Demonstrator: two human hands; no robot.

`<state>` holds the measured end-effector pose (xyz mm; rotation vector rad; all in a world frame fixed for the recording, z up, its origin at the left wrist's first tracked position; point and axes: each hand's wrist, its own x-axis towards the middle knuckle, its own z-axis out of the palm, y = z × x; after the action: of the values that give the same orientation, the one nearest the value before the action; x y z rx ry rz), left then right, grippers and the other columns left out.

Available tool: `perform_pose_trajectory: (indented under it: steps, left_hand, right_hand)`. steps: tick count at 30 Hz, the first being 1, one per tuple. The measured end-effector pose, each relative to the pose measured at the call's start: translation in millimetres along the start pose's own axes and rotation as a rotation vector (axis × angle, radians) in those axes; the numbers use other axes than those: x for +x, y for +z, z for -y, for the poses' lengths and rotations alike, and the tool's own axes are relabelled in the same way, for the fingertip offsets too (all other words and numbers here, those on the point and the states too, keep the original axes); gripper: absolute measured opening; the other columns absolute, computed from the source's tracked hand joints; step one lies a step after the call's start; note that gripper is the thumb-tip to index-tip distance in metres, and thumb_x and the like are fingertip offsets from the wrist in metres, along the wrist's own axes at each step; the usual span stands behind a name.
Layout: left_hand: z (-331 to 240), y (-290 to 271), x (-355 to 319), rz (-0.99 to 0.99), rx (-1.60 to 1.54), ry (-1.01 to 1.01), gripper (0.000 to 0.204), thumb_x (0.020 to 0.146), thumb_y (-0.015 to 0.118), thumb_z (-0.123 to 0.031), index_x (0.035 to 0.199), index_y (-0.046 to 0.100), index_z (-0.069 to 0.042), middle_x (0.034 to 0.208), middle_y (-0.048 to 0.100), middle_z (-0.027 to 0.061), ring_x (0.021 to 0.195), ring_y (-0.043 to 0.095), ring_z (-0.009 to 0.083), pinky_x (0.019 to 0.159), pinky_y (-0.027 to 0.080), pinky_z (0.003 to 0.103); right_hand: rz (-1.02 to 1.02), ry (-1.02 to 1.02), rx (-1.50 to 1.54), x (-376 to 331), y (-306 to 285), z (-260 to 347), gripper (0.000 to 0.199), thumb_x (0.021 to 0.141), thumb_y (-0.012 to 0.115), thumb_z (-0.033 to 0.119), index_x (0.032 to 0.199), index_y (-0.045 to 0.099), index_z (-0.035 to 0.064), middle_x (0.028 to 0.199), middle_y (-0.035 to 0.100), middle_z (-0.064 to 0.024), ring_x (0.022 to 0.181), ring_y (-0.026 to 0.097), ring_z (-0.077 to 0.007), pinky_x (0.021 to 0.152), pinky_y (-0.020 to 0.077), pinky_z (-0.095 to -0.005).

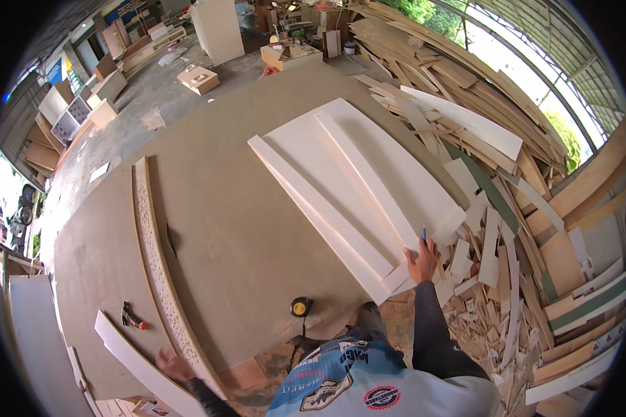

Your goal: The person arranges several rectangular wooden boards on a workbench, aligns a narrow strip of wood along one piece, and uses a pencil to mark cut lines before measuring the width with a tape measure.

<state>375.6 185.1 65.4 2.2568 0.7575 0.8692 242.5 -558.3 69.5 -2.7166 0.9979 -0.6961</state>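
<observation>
Right hand (pixel 422 258): flat on near end of the white boards (pixel 358 187), a blue pencil (pixel 425 232) pinched in its grip, tip up
Left hand (pixel 172 364): blurred; seems to rest on the long white strip (pixel 142 365) at the near edge, grip not readable
Counter (pixel 236 229): large brown sheet carrying the boards
Perforated strip (pixel 156 257): lies lengthwise, left of centre
Tape measure (pixel 300 306): yellow, near edge, between both hands
Pliers (pixel 131 316): red-handled, just beside the long white strip
Scrap pile (pixel 508 181): offcuts heaped to the right of the counter
</observation>
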Motion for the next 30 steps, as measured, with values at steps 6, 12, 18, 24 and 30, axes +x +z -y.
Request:
perform_pose_trajectory:
  steps: [6, 12, 18, 24, 30]
  left_hand:
    - [-267, 128, -281, 0.957, -0.299, 0.014, 0.034, 0.091, 0.071, -0.031, 0.106, 0.061, -0.002, 0.105, 0.059, 0.0165, 0.096, 0.057, 0.0254, 0.085, 0.047, 0.040]
    - [-331, 263, -363, 0.681, -0.298, 0.056, 0.043, 0.091, 0.066, -0.032, 0.113, 0.054, 0.004, 0.114, 0.050, 0.0234, 0.109, 0.049, 0.0365, 0.096, 0.041, 0.046]
    - [-348, 281, -367, 0.569, -0.229, 0.095, 0.047, 0.091, 0.063, -0.032, 0.119, 0.052, 0.003, 0.119, 0.049, 0.0233, 0.114, 0.046, 0.0405, 0.102, 0.037, 0.048]
    - [-416, 344, -383, 0.603, -0.131, 0.178, 0.043, 0.094, 0.061, -0.029, 0.124, 0.052, 0.000, 0.126, 0.050, 0.0239, 0.120, 0.045, 0.0412, 0.103, 0.038, 0.050]
    - [-516, 397, -434, 0.658, -0.043, 0.216, 0.045, 0.094, 0.061, -0.027, 0.127, 0.048, 0.001, 0.131, 0.048, 0.0221, 0.124, 0.043, 0.0398, 0.103, 0.036, 0.052]
  right_hand:
    - [-0.080, -0.023, 0.080, 7, 20, -84, 0.059, 0.089, 0.072, 0.040, 0.126, 0.061, -0.0035, 0.130, 0.053, -0.0228, 0.123, 0.047, -0.0448, 0.105, 0.0383, -0.0566]
    - [0.016, 0.153, 0.261, 30, -8, -136, 0.056, 0.091, 0.071, 0.036, 0.126, 0.060, -0.0052, 0.136, 0.048, -0.0240, 0.124, 0.047, -0.0444, 0.103, 0.0412, -0.0557]
    - [0.092, 0.159, 0.370, 84, -28, -190, 0.053, 0.091, 0.073, 0.033, 0.126, 0.060, -0.0052, 0.127, 0.049, -0.0207, 0.117, 0.050, -0.0402, 0.093, 0.0461, -0.0537]
    - [0.061, 0.069, 0.276, 127, -23, -211, 0.053, 0.092, 0.072, 0.029, 0.127, 0.057, -0.0072, 0.127, 0.047, -0.0185, 0.115, 0.050, -0.0392, 0.090, 0.0475, -0.0504]
    - [0.044, 0.111, 0.278, 145, -36, -234, 0.057, 0.088, 0.076, 0.029, 0.129, 0.060, -0.0064, 0.133, 0.049, -0.0236, 0.127, 0.046, -0.0403, 0.106, 0.0392, -0.0504]
